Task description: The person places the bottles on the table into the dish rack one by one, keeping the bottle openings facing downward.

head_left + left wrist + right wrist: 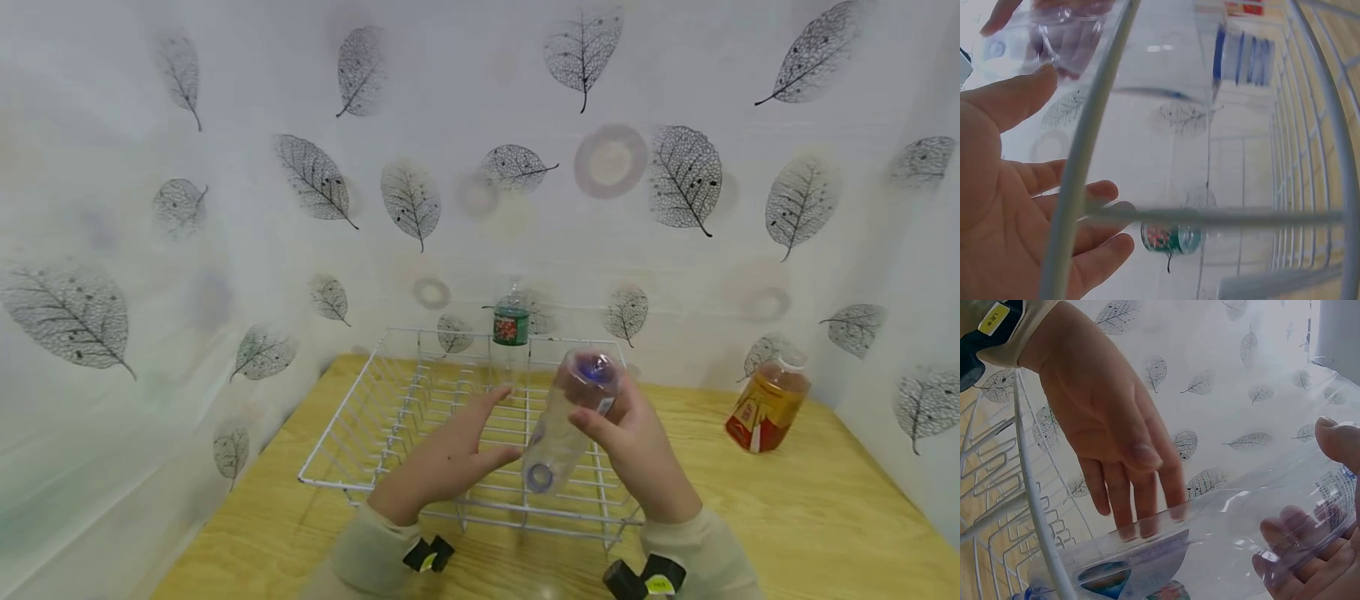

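Observation:
My right hand [633,433] grips a clear plastic bottle [558,433] near its base, fingers and thumb around it. The bottle tilts over the wire rack, its neck, with blue on it, pointing down toward me. A label with a blue patch [1107,579] shows on its side in the right wrist view. My left hand [450,454] is held beside the bottle with fingers extended and thumb apart, holding nothing. Under both hands is the white wire rack [337,483]. A clear bottle with a green label [511,327] stands upright at the rack's far side.
An amber bottle with a red and yellow label [768,408] stands, slightly leaning in view, at the right of the wooden table [840,517]. A white curtain with leaf prints [465,75] encloses the table at the back and sides.

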Action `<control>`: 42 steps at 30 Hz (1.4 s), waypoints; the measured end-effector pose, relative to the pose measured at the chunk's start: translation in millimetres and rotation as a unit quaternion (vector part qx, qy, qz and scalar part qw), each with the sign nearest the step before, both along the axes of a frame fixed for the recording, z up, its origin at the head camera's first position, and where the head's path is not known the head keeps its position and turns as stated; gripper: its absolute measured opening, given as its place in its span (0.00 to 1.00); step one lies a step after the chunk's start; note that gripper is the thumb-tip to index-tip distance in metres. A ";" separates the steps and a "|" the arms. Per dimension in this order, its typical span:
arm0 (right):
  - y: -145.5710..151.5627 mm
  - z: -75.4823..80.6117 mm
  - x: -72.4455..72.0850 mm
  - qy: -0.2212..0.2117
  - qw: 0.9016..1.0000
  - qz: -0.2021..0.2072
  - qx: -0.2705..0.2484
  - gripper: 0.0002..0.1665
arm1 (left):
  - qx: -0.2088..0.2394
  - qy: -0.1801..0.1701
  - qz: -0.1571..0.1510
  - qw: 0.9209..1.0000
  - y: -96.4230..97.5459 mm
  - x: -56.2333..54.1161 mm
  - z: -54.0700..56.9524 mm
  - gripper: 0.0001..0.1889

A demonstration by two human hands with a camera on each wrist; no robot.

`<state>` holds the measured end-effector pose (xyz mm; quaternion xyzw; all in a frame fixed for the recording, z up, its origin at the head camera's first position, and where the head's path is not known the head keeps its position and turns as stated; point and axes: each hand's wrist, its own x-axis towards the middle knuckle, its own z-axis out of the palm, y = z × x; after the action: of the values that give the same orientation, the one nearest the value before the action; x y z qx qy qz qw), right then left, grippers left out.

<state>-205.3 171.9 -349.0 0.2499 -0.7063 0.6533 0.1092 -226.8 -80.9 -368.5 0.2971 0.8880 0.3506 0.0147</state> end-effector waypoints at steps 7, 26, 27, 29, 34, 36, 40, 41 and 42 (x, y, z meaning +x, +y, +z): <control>2.1 2.8 0.1 -0.017 1.000 -0.001 -0.003 0.31 | -0.011 0.017 0.024 1.000 -26.1 -6.4 -2.5 0.44; 3.2 1.9 -0.4 -0.014 1.000 -0.002 -0.005 0.33 | -0.011 0.004 0.139 0.990 -130.3 -26.8 -1.1 0.45; 3.1 1.8 -0.7 -0.016 1.000 -0.002 -0.007 0.33 | -0.014 0.000 0.145 0.989 -135.6 -27.7 -2.7 0.45; 2.7 1.8 -0.7 -0.021 1.000 -0.002 -0.012 0.34 | -0.019 -0.008 0.156 0.988 -145.4 -28.8 -5.2 0.45; 2.2 1.8 -0.8 -0.017 1.000 -0.001 -0.006 0.34 | -0.013 -0.033 0.169 0.985 -165.3 -30.5 -10.9 0.45; 2.4 1.5 -1.0 -0.015 1.000 -0.004 -0.002 0.33 | -0.008 -0.042 0.170 0.985 -171.0 -31.7 -14.0 0.46; 2.8 -0.2 -1.0 -0.011 1.000 0.000 -0.005 0.33 | 0.000 -0.058 0.171 0.984 -179.6 -34.8 -22.1 0.46; 2.9 -0.7 -0.9 -0.010 1.000 0.001 -0.007 0.33 | 0.003 -0.065 0.170 0.983 -181.4 -35.6 -24.4 0.46; 2.9 -1.0 -0.9 -0.008 1.000 0.002 -0.009 0.33 | 0.006 -0.073 0.169 0.983 -182.5 -36.1 -26.1 0.46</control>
<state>-206.1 174.8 -350.0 0.2453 -0.7005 0.6620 0.1043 -262.9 -263.4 -394.5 0.1166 0.9200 0.3737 0.0182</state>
